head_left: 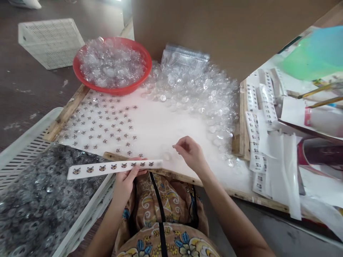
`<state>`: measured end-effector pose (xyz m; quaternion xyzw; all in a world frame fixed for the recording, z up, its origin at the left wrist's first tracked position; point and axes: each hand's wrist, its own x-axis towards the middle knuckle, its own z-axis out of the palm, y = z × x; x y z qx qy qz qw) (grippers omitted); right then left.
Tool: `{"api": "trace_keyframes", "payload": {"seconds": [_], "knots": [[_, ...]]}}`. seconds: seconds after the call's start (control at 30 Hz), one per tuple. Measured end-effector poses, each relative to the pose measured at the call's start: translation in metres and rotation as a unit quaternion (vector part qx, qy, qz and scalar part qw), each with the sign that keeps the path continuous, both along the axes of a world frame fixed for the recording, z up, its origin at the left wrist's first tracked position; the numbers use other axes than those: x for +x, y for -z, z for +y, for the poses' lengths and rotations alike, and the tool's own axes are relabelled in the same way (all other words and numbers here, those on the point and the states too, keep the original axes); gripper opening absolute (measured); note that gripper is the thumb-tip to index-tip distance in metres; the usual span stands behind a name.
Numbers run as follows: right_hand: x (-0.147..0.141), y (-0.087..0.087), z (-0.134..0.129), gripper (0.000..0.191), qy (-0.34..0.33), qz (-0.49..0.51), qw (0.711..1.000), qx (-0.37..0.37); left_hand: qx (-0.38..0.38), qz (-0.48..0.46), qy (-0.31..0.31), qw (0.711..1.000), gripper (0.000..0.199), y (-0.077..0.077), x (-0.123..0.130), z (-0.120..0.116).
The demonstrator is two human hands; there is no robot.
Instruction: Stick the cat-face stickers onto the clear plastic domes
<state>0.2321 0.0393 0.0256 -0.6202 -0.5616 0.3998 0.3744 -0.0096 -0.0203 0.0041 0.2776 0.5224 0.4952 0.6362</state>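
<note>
My left hand (pixel 131 174) grips a white strip of cat-face stickers (pixel 107 168) near its right part, over the table's front edge. The strip's right end is blank. Over the white tabletop, my right hand (pixel 190 153) is closed in a pinch, with a tiny dark-marked sticker (pixel 174 146) at the fingertips. A clear round plastic piece (pixel 167 156) lies just left of that hand. Rows of clear pieces with cat-face stickers (pixel 107 125) cover the left side of the table. Many plain clear plastic pieces (pixel 203 92) are heaped at the back and right.
A red basin (pixel 148 69) full of clear pieces stands at the back left, beside a white basket (pixel 50 43). A white crate (pixel 85 214) of stickered pieces sits lower left. More sticker strips (pixel 253 139) lie right of a wooden rail (pixel 243 121). A cardboard box (pixel 214 32) rises behind.
</note>
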Motion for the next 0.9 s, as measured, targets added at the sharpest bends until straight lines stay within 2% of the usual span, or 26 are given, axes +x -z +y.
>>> {"api": "trace_keyframes", "payload": {"seconds": [0.1, 0.37, 0.6, 0.77, 0.9], "knots": [[0.000, 0.005, 0.013, 0.011, -0.048, -0.054, 0.997, -0.040, 0.004, 0.005, 0.018, 1.000, 0.038, 0.002, -0.004, 0.004], [-0.014, 0.015, 0.022, 0.006, -0.104, -0.153, 0.982, -0.034, 0.012, 0.008, 0.018, 1.000, 0.038, 0.005, -0.005, 0.006], [-0.031, 0.017, 0.031, 0.013, -0.121, -0.264, 0.956, 0.028, 0.014, 0.009, 0.014, 1.000, 0.040, 0.002, -0.002, 0.005], [-0.038, 0.012, 0.043, 0.026, -0.123, -0.271, 0.954, 0.024, 0.008, 0.010, -0.013, 1.000, 0.041, 0.003, 0.002, 0.002], [-0.039, 0.001, 0.028, 0.025, -0.127, -0.247, 0.956, 0.095, -0.010, 0.015, -0.022, 1.000, 0.043, 0.001, 0.005, 0.002]]}}
